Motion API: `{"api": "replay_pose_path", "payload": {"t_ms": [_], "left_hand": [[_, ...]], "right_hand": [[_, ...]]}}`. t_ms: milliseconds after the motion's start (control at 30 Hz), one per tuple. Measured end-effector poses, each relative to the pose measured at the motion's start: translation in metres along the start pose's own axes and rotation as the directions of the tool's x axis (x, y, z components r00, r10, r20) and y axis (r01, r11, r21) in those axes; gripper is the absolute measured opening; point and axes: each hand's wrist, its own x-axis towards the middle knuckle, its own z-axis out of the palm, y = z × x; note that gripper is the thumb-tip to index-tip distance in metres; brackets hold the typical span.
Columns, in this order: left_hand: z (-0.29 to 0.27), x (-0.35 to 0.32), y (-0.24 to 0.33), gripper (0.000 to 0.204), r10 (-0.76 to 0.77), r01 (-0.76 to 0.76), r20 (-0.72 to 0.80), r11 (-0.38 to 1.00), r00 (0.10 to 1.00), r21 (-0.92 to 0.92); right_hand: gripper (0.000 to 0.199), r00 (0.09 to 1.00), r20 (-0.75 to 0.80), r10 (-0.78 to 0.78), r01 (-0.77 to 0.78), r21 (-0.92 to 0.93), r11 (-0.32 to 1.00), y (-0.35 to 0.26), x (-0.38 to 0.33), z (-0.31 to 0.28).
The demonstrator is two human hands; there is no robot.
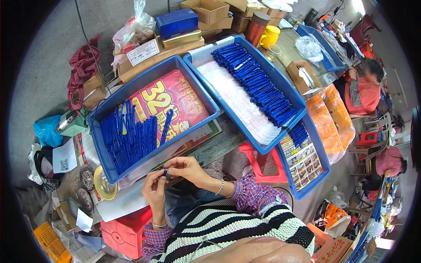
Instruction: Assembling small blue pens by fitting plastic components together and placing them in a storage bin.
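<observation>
Both hands meet in front of the left blue tray (210, 115), fingertips nearly touching. My left hand (154, 190) is closed in a pinch on a small dark blue piece (165, 172). From the other side, my right hand (189, 170) is closed in a pinch at the same piece; its fingers hide most of it. The left tray holds slim blue pen-like sticks (131, 136), lying side by side on a red printed sheet (188, 94). More such sticks (256, 83) lie in a long row in the right blue tray (206, 85).
A third blue tray (322, 173) sits lower right, with a few sticks. Small dishes of parts (87, 177) and a yellow bowl (105, 182) stand left of my hands. Red stools (125, 234) flank me. Cardboard boxes (208, 11) line the back. Other people work at the far right.
</observation>
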Motion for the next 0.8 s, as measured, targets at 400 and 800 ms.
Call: {"api": "replay_pose_path", "payload": {"t_ms": [400,800], "left_hand": [[0.0,0.003,-0.006,0.015,0.193,-0.193,0.021,0.955,0.981,0.227],[-0.003,-0.002,-0.014,0.012,-0.239,0.26,0.101,0.89,0.966,-0.374]], "right_hand": [[0.017,0.998,-0.043,-0.044,0.043,-0.019,0.999,0.003,-0.003,0.001],[0.015,0.996,-0.028,-0.083,0.083,0.016,0.996,0.011,-0.008,0.002]]}}
